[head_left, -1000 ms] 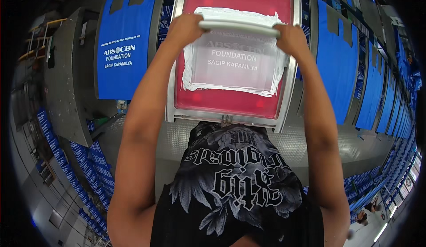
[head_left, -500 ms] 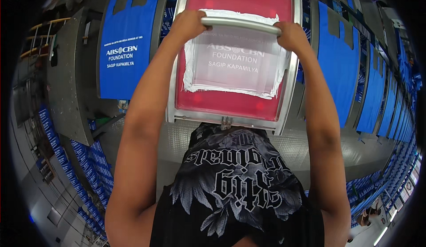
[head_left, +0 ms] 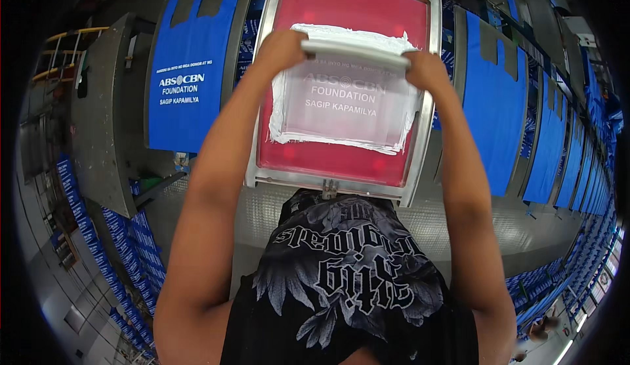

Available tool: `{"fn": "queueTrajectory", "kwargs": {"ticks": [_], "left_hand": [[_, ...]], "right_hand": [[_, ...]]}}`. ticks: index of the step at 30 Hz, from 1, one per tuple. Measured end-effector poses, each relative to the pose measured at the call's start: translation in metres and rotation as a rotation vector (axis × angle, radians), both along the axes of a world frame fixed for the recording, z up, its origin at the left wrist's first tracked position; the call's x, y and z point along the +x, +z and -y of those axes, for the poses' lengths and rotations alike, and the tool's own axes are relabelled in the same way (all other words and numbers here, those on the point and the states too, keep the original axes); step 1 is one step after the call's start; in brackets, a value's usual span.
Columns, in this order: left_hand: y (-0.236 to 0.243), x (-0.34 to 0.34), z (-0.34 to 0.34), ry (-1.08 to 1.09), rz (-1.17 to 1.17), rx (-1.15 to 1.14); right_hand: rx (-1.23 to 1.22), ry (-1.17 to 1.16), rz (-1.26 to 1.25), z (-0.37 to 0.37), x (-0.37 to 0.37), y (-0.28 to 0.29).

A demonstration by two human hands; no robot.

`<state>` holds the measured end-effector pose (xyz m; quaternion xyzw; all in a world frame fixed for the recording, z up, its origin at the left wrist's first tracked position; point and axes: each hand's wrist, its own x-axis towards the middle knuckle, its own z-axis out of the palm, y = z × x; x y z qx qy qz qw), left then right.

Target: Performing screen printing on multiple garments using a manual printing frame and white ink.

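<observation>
In the head view, my left hand (head_left: 281, 53) and my right hand (head_left: 424, 70) are closed on opposite ends of a pale, bar-shaped squeegee (head_left: 354, 53), which lies across the upper part of a printing screen. The screen has a metal frame (head_left: 419, 155) and red surround (head_left: 341, 4), with thick white ink (head_left: 341, 146) around a translucent middle bearing white lettering. The bar is blurred, and its lower edge is hard to make out.
Blue fabric panels on grey boards flank the screen, one printed at left (head_left: 190, 119), a row at right (head_left: 489, 135). A grey structure (head_left: 98, 116) stands far left. More printed blue pieces (head_left: 134, 247) line the lower sides. A small, blurred person (head_left: 541, 327) is at lower right.
Over the last half second both hands and the squeegee have moved slightly down in the picture, toward my body; the screen and surroundings have also shifted down a little in view.
</observation>
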<state>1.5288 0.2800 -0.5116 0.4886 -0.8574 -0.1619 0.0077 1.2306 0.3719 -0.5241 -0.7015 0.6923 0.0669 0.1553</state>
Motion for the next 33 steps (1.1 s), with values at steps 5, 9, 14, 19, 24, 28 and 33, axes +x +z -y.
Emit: {"fn": "queueTrajectory", "kwargs": {"ticks": [5,9,14,19,24,28,33], "left_hand": [[0.021,0.005,0.030,-0.005,0.047,0.093],[0.057,0.013,-0.026,0.076,-0.239,-0.767],[0.005,0.064,-0.213,0.111,-0.057,0.734],[-0.082,0.070,-0.330,0.520,-0.514,1.290],[-0.075,0.067,-0.329,0.311,-0.710,1.208],[-0.041,0.057,-0.323,0.369,-0.783,1.309],[-0.042,0.058,-0.327,0.403,-0.832,1.270]], "right_hand": [[0.096,0.084,0.124,0.055,-0.008,0.032],[0.009,0.064,0.231,0.070,-0.019,0.043],[-0.069,0.113,0.155,0.079,-0.032,-0.004],[0.106,0.132,0.161,0.086,0.014,0.032],[-0.078,0.100,0.115,0.082,0.042,0.021],[-0.048,0.084,0.083,0.032,0.049,0.044],[-0.034,0.070,0.085,-0.133,0.120,0.070]]}}
